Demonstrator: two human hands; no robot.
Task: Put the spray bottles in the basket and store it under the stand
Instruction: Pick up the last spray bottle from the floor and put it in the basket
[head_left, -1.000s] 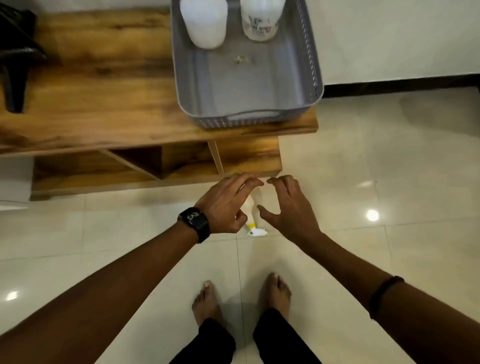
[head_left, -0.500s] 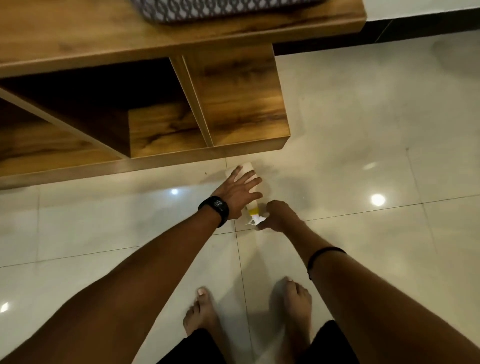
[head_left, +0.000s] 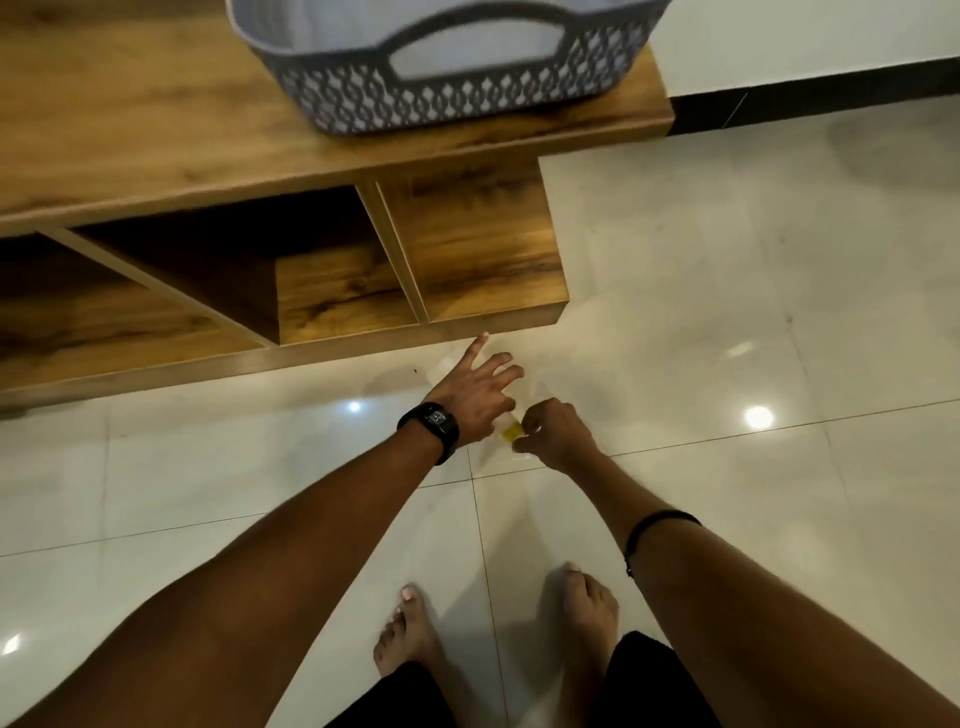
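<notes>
A translucent white spray bottle (head_left: 511, 431) with a yellow collar lies on the tiled floor just in front of the wooden stand (head_left: 156, 145). My left hand (head_left: 475, 395) lies over the bottle's body, fingers curled on it and the index finger stretched toward the stand. My right hand (head_left: 553, 434) is closed around the spray head by the yellow collar. Most of the bottle is hidden under both hands. The grey perforated basket (head_left: 447, 98) stands on top of the stand at its right end; its inside is out of view.
Under the stand's top are open compartments (head_left: 208, 280) split by a slanted panel and an upright divider (head_left: 400, 265). My bare feet (head_left: 405, 639) stand on the glossy tiles behind the bottle. Open floor stretches to the right, up to a dark skirting (head_left: 810, 98).
The view has tilted up, so the basket's front wall and handle show again. My left index finger has stretched out. My right hand has closed more tightly over the spray head.
</notes>
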